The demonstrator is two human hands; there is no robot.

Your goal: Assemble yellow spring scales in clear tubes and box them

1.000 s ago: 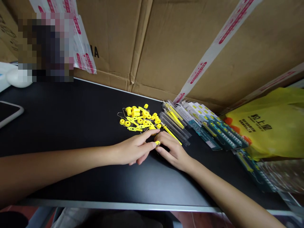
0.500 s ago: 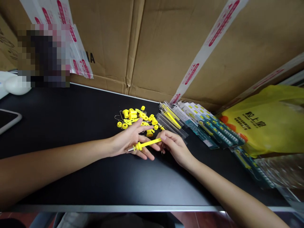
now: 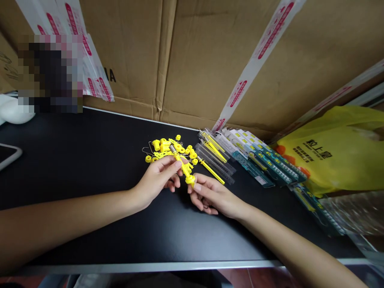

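Note:
A slim yellow plastic rod with a metal tip is held between my two hands, slanting from upper left to lower right. My left hand pinches its middle between thumb and fingers. The metal end points up and away, over the pile of small yellow parts. My right hand grips the lower end with thumb and forefinger, right beside a round yellow collar. My right hand's other fingers are curled, and I cannot tell if they hold anything more.
Right of the pile lie clear plastic sleeves and more yellow rods. Printed teal packages are stacked farther right, near a yellow bag. A cardboard box stands behind the black table. A phone lies far left.
The rod has swung from lying across my open left palm to slanting upward, metal end away. My left fingers have closed on it, and the collar is now beside my right hand.

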